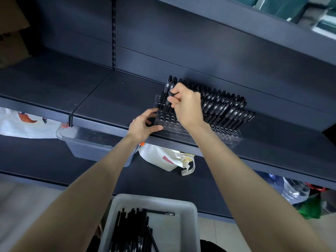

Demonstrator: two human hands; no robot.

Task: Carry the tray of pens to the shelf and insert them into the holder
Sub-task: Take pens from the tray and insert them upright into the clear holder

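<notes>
Right hand (187, 106), fingers curled, pinches a black pen (169, 108) by its upper part, the pen's lower end down among the holes at the left end of the clear holder (227, 135). Left hand (143, 124) grips that same end, thumb on the front wall, fingers curled at the side. Standing pens (223, 106) fill the holder's rear rows to the right. It sits on the dark shelf (112, 99) near the front edge. Below, close to the person, the grey tray (189, 224) holds loose pens (131, 231). A white cloth bag (163, 159) lies one level down.
</notes>
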